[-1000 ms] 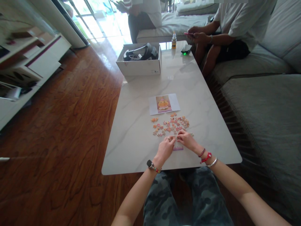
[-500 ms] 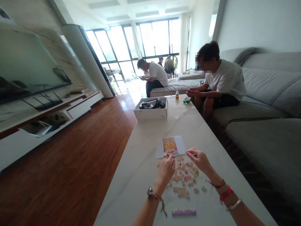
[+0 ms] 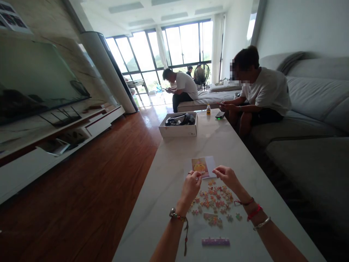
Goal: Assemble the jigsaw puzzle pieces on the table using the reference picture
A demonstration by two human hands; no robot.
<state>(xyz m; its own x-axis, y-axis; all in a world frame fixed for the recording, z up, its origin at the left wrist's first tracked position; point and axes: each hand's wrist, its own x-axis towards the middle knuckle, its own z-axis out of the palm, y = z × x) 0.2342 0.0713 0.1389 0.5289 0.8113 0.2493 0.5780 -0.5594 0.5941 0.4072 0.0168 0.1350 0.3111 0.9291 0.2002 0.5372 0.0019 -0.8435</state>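
My left hand (image 3: 191, 186) and my right hand (image 3: 228, 176) are both raised over the white marble table (image 3: 174, 171), pinching the near edge of a picture sheet (image 3: 203, 166) that shows a yellow figure. The sheet looks lifted off the table. Below the hands lie several loose jigsaw pieces (image 3: 215, 202). A short joined strip of purple pieces (image 3: 215, 241) sits near the table's front edge, apart from both hands.
A white box (image 3: 178, 129) with a dark headset in it stands farther up the table, with a small bottle (image 3: 208, 109) and a phone (image 3: 219, 115) beyond. A person (image 3: 261, 94) sits on the grey sofa (image 3: 308, 145) on the right; another person (image 3: 181, 87) sits at the back. A TV unit (image 3: 40, 145) lines the left wall.
One second ago both hands were at the purple strip near the table's front edge. They have moved up the table to the picture sheet and taken hold of it; the view tilted up.
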